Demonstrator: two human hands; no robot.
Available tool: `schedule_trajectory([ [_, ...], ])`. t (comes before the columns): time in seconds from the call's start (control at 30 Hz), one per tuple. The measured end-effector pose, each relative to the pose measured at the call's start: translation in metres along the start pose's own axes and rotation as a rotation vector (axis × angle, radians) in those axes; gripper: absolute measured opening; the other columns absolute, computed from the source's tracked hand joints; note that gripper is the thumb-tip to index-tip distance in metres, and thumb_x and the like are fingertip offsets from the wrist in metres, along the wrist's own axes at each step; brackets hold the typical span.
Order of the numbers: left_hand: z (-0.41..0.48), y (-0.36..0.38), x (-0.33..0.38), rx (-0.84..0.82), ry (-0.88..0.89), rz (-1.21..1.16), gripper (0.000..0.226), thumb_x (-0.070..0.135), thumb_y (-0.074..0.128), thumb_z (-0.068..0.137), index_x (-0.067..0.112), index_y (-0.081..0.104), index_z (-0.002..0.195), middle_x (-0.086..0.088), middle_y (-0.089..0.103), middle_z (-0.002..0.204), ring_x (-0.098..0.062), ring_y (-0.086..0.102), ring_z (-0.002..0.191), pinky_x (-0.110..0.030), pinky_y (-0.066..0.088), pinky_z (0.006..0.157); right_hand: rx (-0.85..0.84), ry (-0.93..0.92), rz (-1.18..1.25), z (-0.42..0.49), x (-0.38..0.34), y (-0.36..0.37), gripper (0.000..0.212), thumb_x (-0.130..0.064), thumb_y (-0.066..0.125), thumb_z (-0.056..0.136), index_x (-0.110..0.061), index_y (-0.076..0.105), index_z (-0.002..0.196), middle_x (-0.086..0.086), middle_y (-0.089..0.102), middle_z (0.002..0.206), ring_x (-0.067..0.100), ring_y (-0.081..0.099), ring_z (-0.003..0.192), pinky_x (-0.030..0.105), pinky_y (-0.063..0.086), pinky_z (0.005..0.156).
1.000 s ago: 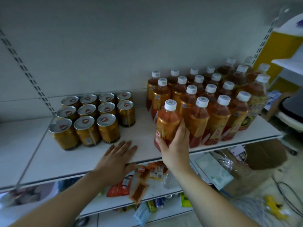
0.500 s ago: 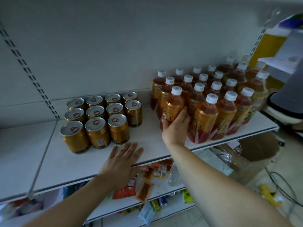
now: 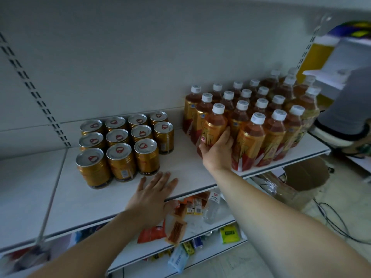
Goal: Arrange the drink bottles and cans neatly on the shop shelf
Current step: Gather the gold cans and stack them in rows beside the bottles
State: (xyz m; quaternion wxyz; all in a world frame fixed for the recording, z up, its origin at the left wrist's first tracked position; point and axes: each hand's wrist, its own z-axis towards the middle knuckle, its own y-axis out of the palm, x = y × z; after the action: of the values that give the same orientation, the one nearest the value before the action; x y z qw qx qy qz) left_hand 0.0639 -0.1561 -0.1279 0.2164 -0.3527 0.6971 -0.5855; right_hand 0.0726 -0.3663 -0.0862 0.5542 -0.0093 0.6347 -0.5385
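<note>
My right hand grips an orange tea bottle with a white cap, standing upright at the front left corner of the bottle block. That block fills the right part of the white shelf in several rows. Several gold cans with silver tops stand in rows on the shelf's left part. My left hand rests flat on the shelf's front edge, fingers spread, just in front of the cans and holding nothing.
Snack packets and a clear water bottle lie on the lower shelf. A cardboard box stands on the floor at the right, with cables beside it. A slotted upright runs up the back panel at the left.
My right hand has pushed the held bottle back from the shelf's front edge into line with the block's left column. My left hand stays flat on the shelf.
</note>
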Motion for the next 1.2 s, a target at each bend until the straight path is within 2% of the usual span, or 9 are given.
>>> schedule_trajectory([
  [0.1,-0.001,-0.007,-0.004,-0.058,0.020,-0.068,0.072,0.067,0.025,0.091,0.038,-0.005,0.150,0.011,-0.019,0.156,-0.010,-0.017,0.144,-0.041,-0.012,0.115,-0.016,-0.048,-0.067,-0.017,0.001,-0.015,0.100,-0.038,0.069,0.086,-0.005,0.003,0.153,0.020,0.020,0.154,0.037,0.024,0.141,0.043,0.025,0.113],
  [0.2,-0.010,-0.024,-0.005,-0.089,0.005,-0.229,0.090,0.082,0.024,0.077,0.035,0.007,0.151,0.009,-0.003,0.160,-0.008,-0.004,0.146,-0.035,-0.004,0.117,-0.061,-0.227,-0.135,-0.038,-0.002,-0.029,0.094,-0.040,0.068,0.086,-0.011,0.010,0.154,0.017,0.022,0.154,0.034,0.023,0.142,0.043,0.022,0.116],
  [0.3,-0.031,-0.042,-0.008,-0.026,-0.076,-0.416,0.073,0.059,0.048,0.088,0.033,0.019,0.150,0.010,0.013,0.159,-0.011,0.015,0.145,-0.027,0.012,0.116,-0.253,-0.406,-0.258,-0.040,-0.020,-0.040,0.085,-0.050,0.057,0.090,-0.018,0.012,0.154,0.010,0.015,0.159,0.029,0.016,0.146,0.043,0.021,0.118],
  [0.4,-0.059,-0.061,-0.014,0.062,-0.160,-0.447,0.067,0.048,0.055,0.090,0.034,0.024,0.149,0.010,0.022,0.156,-0.012,0.026,0.141,-0.025,0.019,0.111,-0.417,-0.504,-0.348,-0.032,-0.052,-0.043,0.079,-0.056,0.050,0.092,-0.022,0.014,0.154,0.006,0.014,0.160,0.027,0.012,0.148,0.043,0.020,0.119],
  [0.53,-0.104,-0.088,-0.034,0.177,-0.290,-0.353,0.063,0.043,0.057,0.090,0.030,0.031,0.146,0.007,0.033,0.152,-0.015,0.036,0.135,-0.025,0.025,0.109,-0.439,-0.682,-0.422,-0.034,-0.098,-0.038,0.074,-0.058,0.052,0.090,-0.018,0.029,0.149,0.009,0.031,0.154,0.029,0.028,0.141,0.041,0.030,0.112],
  [0.63,-0.149,-0.098,-0.064,0.191,-0.409,-0.269,0.068,0.046,0.055,0.091,0.028,0.025,0.149,0.003,0.024,0.157,-0.015,0.025,0.142,-0.025,0.017,0.113,-0.469,-0.779,-0.431,-0.052,-0.140,-0.030,0.071,-0.056,0.054,0.089,-0.014,0.038,0.143,0.011,0.041,0.148,0.031,0.036,0.136,0.040,0.033,0.109],
  [0.73,-0.203,-0.100,-0.102,0.222,-0.532,-0.255,0.070,0.046,0.055,0.091,0.030,0.021,0.150,0.003,0.016,0.159,-0.015,0.016,0.145,-0.027,0.012,0.115,-0.517,-0.883,-0.443,-0.083,-0.192,-0.013,0.070,-0.056,0.053,0.090,-0.014,0.037,0.144,0.011,0.040,0.148,0.031,0.037,0.136,0.041,0.033,0.110],
  [0.97,-0.348,-0.085,-0.205,0.314,-0.769,-0.335,0.072,0.043,0.059,0.089,0.026,0.025,0.149,0.002,0.020,0.158,-0.018,0.025,0.142,-0.029,0.020,0.114,-0.617,-1.056,-0.438,-0.199,-0.320,0.063,0.072,-0.061,0.054,0.088,-0.015,0.040,0.142,0.012,0.043,0.145,0.031,0.042,0.131,0.039,0.038,0.105],
  [1.2,-0.478,-0.079,-0.304,0.349,-0.959,-0.404,0.071,0.045,0.058,0.089,0.027,0.025,0.149,0.000,0.027,0.156,-0.020,0.039,0.135,-0.032,0.030,0.109,-0.700,-1.109,-0.357,-0.319,-0.434,0.135,0.074,-0.060,0.053,0.088,-0.019,0.034,0.147,0.009,0.039,0.150,0.030,0.040,0.134,0.038,0.038,0.106],
])
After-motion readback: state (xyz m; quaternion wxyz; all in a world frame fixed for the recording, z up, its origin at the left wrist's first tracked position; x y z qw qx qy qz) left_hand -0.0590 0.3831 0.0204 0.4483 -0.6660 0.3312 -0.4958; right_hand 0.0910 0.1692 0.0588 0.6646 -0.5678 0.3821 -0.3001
